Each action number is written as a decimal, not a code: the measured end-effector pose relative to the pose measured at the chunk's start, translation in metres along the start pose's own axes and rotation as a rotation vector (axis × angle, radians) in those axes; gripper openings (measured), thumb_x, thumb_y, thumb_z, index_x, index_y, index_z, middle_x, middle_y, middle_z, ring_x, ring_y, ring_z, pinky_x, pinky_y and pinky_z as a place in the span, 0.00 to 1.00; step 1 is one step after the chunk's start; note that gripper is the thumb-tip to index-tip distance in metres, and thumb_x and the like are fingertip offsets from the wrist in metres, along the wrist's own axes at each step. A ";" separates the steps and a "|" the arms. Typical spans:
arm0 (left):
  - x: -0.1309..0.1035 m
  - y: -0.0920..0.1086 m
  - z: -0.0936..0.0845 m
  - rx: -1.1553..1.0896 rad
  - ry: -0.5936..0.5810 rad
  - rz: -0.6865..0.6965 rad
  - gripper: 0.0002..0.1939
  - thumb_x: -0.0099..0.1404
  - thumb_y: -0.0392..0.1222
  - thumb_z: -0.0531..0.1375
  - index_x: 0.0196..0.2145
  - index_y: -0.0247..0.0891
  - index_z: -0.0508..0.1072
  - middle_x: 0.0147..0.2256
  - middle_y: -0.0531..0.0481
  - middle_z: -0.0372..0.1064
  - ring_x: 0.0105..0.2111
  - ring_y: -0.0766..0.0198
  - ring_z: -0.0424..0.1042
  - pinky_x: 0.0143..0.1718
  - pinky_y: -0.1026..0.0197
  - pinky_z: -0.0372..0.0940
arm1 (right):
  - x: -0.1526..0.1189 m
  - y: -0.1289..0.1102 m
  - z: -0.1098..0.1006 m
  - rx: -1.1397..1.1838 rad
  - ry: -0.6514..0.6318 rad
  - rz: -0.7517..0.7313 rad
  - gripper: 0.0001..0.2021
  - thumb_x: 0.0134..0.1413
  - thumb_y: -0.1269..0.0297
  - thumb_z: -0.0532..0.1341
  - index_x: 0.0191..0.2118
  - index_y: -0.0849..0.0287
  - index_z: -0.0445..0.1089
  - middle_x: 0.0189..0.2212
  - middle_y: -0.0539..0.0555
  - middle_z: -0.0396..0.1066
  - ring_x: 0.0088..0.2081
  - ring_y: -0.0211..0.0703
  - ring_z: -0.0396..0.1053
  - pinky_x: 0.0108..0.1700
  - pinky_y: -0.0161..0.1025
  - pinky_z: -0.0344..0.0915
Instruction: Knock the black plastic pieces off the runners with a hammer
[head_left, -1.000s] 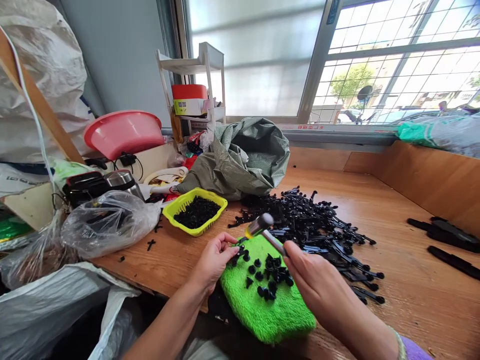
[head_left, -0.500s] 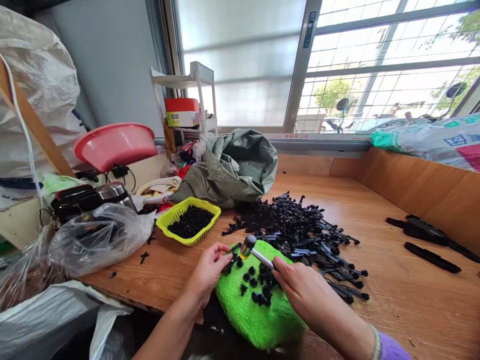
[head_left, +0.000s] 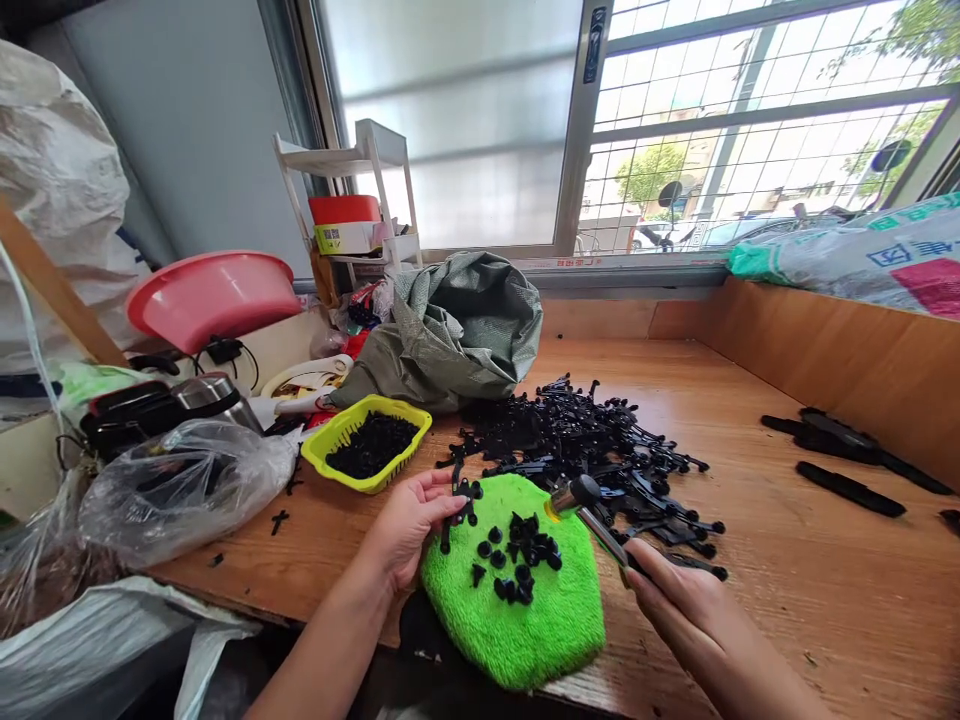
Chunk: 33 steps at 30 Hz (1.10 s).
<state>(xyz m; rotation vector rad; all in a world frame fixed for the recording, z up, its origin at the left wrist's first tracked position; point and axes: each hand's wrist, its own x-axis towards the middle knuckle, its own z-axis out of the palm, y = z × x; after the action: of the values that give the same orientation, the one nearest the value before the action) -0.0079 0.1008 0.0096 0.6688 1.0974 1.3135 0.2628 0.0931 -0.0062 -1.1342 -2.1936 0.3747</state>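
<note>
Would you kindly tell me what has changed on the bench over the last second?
The right hand has swung the small metal-headed hammer off to the right, away from the spot it hovered over near the left hand's fingers. The left hand now pinches a slim black plastic clip upright at the fuzzy green cloth pad's edge. The loose black caps, yellow basket and pile of black parts lie as before.

One head-worn view looks forward and down (close in) over the workbench (head_left: 787,600) toward the window (head_left: 525,120).
</note>
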 end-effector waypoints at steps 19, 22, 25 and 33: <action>0.019 -0.004 0.006 0.374 -0.119 -0.004 0.28 0.38 0.41 0.67 0.37 0.32 0.61 0.19 0.56 0.64 0.16 0.72 0.62 0.14 0.73 0.45 | -0.001 -0.004 0.007 0.037 -0.021 -0.010 0.25 0.62 0.45 0.39 0.30 0.55 0.66 0.27 0.54 0.71 0.27 0.45 0.69 0.26 0.35 0.61; 0.020 -0.004 0.005 0.404 -0.132 -0.002 0.28 0.39 0.41 0.67 0.37 0.33 0.59 0.18 0.57 0.63 0.15 0.71 0.63 0.13 0.72 0.45 | 0.007 -0.011 0.003 0.017 -0.075 -0.019 0.21 0.64 0.50 0.40 0.34 0.55 0.63 0.26 0.53 0.70 0.27 0.44 0.68 0.26 0.35 0.59; 0.020 -0.003 0.006 0.434 -0.146 0.003 0.27 0.40 0.42 0.66 0.36 0.35 0.58 0.19 0.58 0.63 0.15 0.71 0.63 0.13 0.72 0.45 | 0.017 -0.021 0.002 -0.026 -0.119 -0.034 0.16 0.64 0.54 0.40 0.34 0.55 0.59 0.24 0.50 0.67 0.25 0.44 0.65 0.26 0.36 0.55; 0.018 -0.005 0.007 0.445 -0.167 0.070 0.24 0.40 0.44 0.65 0.32 0.36 0.58 0.16 0.62 0.56 0.14 0.74 0.56 0.14 0.73 0.48 | 0.035 -0.040 0.012 -0.193 -0.220 -0.094 0.09 0.61 0.65 0.41 0.31 0.55 0.53 0.21 0.50 0.62 0.21 0.47 0.62 0.23 0.39 0.45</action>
<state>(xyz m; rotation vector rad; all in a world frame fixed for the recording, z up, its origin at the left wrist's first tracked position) -0.0013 0.1186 0.0038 1.1336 1.2480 1.0540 0.2148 0.0986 0.0187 -1.1301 -2.5108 0.2611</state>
